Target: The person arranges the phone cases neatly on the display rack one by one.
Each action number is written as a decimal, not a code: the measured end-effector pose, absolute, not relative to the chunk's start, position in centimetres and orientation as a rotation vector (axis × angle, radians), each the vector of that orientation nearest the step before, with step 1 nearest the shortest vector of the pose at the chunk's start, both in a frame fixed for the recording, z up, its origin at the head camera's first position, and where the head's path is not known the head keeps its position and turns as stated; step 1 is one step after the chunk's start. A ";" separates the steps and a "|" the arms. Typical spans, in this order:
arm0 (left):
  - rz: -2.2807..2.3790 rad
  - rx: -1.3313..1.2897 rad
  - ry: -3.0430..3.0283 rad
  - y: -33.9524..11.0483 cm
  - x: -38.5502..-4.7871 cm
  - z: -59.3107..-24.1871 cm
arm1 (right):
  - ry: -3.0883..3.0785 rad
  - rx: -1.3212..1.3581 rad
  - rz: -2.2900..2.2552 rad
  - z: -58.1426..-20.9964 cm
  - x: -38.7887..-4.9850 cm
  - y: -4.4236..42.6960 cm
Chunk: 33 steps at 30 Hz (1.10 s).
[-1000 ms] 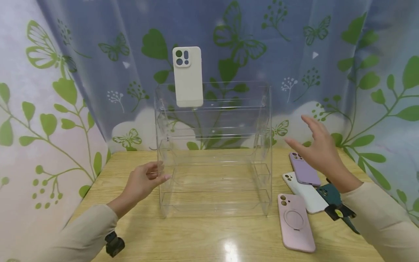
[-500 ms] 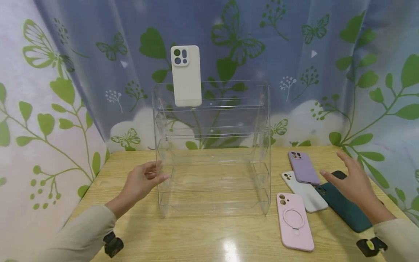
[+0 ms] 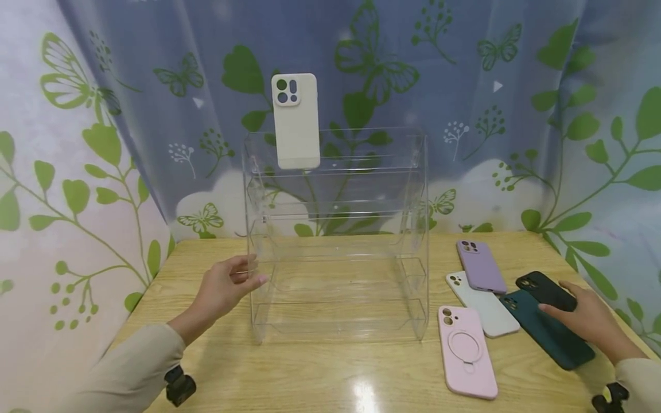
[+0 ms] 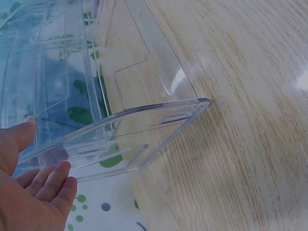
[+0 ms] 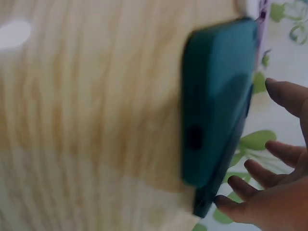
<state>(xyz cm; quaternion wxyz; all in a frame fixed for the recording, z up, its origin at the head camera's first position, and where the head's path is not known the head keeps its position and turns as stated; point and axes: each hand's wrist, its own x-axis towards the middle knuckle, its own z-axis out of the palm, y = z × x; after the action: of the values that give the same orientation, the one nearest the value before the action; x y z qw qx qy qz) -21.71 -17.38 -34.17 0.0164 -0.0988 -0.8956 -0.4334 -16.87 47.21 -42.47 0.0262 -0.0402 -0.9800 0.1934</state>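
Note:
A clear acrylic tiered rack (image 3: 426, 246) stands on the table. My left hand (image 3: 219, 289) holds its left side panel, thumb on one side and fingers on the other, as the left wrist view shows too. A white phone case (image 3: 298, 132) stands upright on the top tier, toward the left. At the right, my right hand (image 3: 596, 318) hovers over a black phone case (image 3: 547, 289), fingers spread and loosely bent. That case lies partly on a dark teal phone case (image 5: 211, 86). Whether a fingertip touches the black case, I cannot tell.
Left of the teal case lie a pink phone case (image 3: 467, 367) with a ring, a white phone case (image 3: 488, 312) and a purple phone case (image 3: 482, 268) overlapping the white one. The wooden table (image 3: 310, 373) meets a patterned curtain (image 3: 465, 115) behind.
My right hand has moved right and down, from beside the rack to the black case. The left hand stays on the rack's side panel.

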 end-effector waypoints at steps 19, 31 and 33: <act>-1.349 -0.293 -2.790 -17.4 -21.9 -34.4 | -3.108 -0.014 0.595 -44.2 -18.6 50.6; -1.358 -0.290 -2.783 -17.3 -21.7 -34.3 | -3.117 -0.032 0.793 -44.9 -18.3 51.5; -1.351 -0.285 -2.789 -17.3 -21.7 -34.3 | -3.127 -0.031 0.815 -44.9 -18.3 51.6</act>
<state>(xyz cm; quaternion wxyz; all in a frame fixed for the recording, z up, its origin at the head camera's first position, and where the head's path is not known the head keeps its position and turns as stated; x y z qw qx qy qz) -21.73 -17.33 -34.30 0.0150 -0.0917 -0.8961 -0.4340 -18.33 51.55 -44.95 -0.0451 -0.0096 -0.9667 0.2519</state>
